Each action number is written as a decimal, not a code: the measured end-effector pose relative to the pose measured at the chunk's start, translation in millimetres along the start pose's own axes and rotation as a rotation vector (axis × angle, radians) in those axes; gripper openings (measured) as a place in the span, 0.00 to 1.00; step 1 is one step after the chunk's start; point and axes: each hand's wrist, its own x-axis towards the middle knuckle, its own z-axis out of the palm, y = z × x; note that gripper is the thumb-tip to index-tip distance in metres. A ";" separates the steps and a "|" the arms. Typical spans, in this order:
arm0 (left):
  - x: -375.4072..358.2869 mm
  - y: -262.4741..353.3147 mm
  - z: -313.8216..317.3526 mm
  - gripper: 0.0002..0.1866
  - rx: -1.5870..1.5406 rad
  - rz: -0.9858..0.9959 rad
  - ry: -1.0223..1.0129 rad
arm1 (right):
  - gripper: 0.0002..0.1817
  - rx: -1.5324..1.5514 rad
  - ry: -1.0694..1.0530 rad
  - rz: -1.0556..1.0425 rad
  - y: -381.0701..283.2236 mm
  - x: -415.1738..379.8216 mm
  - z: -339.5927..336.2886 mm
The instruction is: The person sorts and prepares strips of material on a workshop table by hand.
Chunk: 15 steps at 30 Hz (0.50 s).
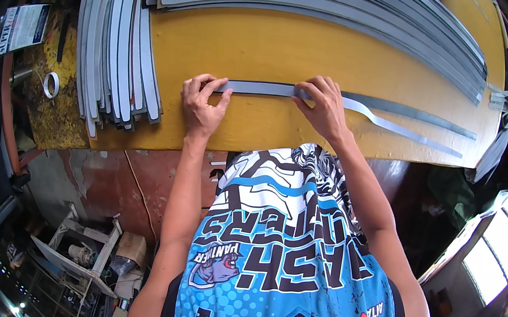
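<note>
My left hand [203, 105] is closed at the left end of a long dark grey strip [410, 111], thumb and fingers pinching it. A narrower light grey strip [256, 88] lies along its top between my hands. Further right, my right hand [322, 105] pinches the two strips together, fingertips pressed on them. Past my right hand the strips part: the dark one runs flat across the yellow table [229, 43], and the pale one twists and curves nearer the front edge. My fingers partly hide both strips.
A stack of similar grey strips [321, 4] lies along the far side. Another bundle [120, 43] lies on the left, its ends near the front edge. Further left are a roll of white tape [52, 85] and a printed sheet [21, 32]. Pale strips [501, 99] hang at the right edge.
</note>
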 end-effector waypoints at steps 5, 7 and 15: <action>0.8 1.8 -0.8 0.11 0.009 0.007 0.004 | 0.11 -0.011 0.050 -0.024 0.2 0.8 1.6; 1.0 2.1 -1.3 0.11 0.009 0.007 0.005 | 0.11 -0.017 0.048 -0.028 0.7 1.2 1.5; 1.3 1.8 -1.3 0.11 -0.011 0.007 0.004 | 0.11 -0.002 0.024 -0.022 2.4 2.5 1.0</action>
